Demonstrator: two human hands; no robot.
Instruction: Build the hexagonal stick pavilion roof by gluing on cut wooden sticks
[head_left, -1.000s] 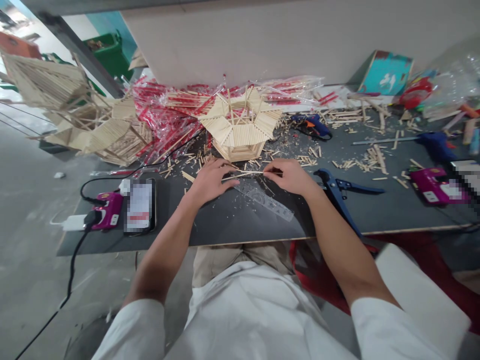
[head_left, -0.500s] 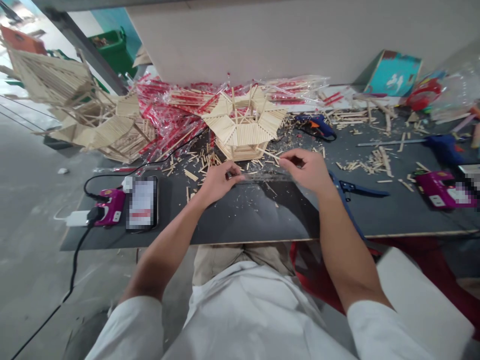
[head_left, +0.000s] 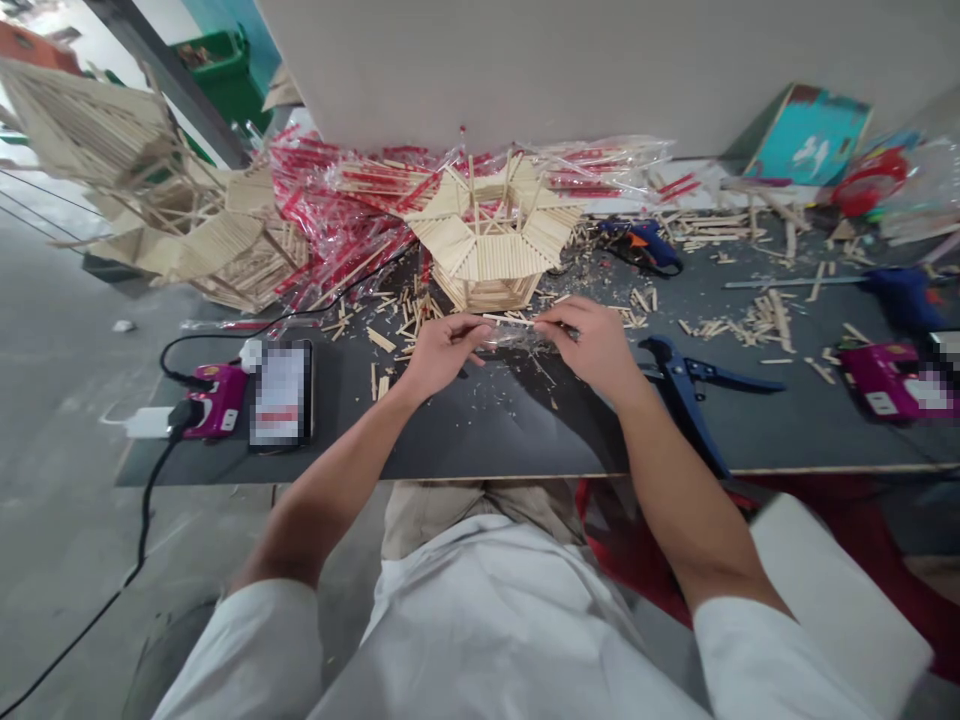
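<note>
My left hand (head_left: 448, 352) is closed with thumb and fingers pinching the end of a clear plastic ruler (head_left: 517, 338). In my right hand (head_left: 592, 342) a thin wooden stick (head_left: 510, 320) is pinched near its right end. The stick lies along the ruler's far edge, and its left end meets my left fingertips. Just beyond both hands stands a six-sided model built of wooden sticks (head_left: 480, 258). A blue pipe cutter (head_left: 679, 385) rests on the table right of my right forearm.
Stick offcuts (head_left: 416, 320) litter the dark table (head_left: 480, 440). Red-and-clear plastic wrappers (head_left: 322, 215) lie behind. Blue glue guns (head_left: 645, 245) sit further right. On the left are a phone (head_left: 281, 395), a purple power strip (head_left: 217, 400) with cables, and a larger stick model (head_left: 210, 240).
My left hand has taken hold of the ruler, which lay slanted on the table, and raised it level. My right hand has brought the stick alongside the ruler.
</note>
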